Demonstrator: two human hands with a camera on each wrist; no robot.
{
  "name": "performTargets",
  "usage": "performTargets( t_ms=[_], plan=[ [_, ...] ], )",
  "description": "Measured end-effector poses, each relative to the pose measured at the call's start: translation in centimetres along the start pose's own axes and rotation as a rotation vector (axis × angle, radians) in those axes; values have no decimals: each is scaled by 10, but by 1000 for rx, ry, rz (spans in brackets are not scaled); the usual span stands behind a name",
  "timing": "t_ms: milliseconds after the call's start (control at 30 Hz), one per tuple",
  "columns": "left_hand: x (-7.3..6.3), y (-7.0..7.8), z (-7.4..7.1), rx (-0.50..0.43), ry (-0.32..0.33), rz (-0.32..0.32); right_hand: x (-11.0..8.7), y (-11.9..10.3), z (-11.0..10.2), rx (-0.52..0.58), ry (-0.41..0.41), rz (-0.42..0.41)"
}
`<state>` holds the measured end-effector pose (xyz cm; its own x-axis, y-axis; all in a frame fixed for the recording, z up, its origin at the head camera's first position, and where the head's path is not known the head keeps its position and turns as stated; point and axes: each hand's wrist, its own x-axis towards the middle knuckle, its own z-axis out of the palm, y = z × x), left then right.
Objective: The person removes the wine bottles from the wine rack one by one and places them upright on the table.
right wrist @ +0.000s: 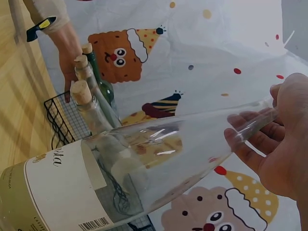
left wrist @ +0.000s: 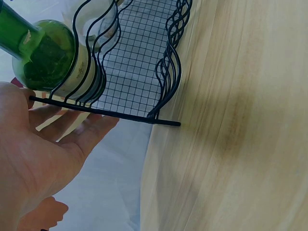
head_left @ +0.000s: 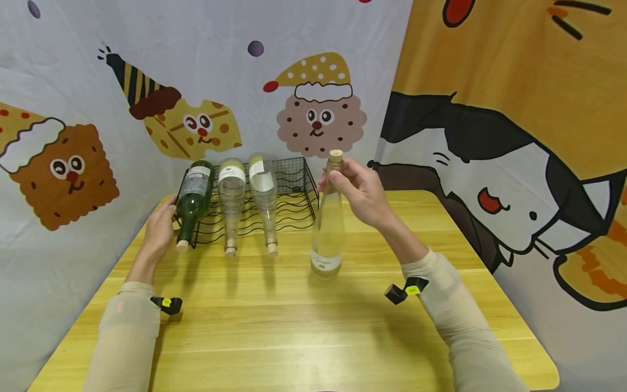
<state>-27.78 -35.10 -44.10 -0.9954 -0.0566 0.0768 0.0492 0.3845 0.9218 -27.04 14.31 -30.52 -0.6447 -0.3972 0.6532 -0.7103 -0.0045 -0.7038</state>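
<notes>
A clear glass bottle (head_left: 329,223) with a cork and a white label stands nearly upright right of the rack. My right hand (head_left: 363,191) grips it by the neck. Whether its base touches the table cannot be told. At the left end of the black wire rack (head_left: 294,220), my left hand (head_left: 159,226) rests against the side, its fingers (left wrist: 98,130) stretched along the outside and its thumb not clearly seen. On the rack lie a green bottle (head_left: 195,202) at the left and two clear bottles (head_left: 232,198) (head_left: 264,190), all with corks pointing toward me.
The wooden table (head_left: 274,337) extends in front of the rack. A printed cloth (head_left: 254,103) hangs behind and along both sides. The rack's right part holds no bottle, and its wavy wires show there.
</notes>
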Motion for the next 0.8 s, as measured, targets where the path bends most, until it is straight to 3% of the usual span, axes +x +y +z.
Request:
performTargets(
  t_ms=[233, 467, 800],
  plan=[
    [2, -4, 0, 0, 7, 18, -1, 4, -12, -18, 35, -17],
    [4, -7, 0, 8, 15, 33, -2, 9, -25, -38, 85, 20],
    [3, -6, 0, 14, 13, 23, -2, 16, -46, -76, 158, 27]
  ],
)
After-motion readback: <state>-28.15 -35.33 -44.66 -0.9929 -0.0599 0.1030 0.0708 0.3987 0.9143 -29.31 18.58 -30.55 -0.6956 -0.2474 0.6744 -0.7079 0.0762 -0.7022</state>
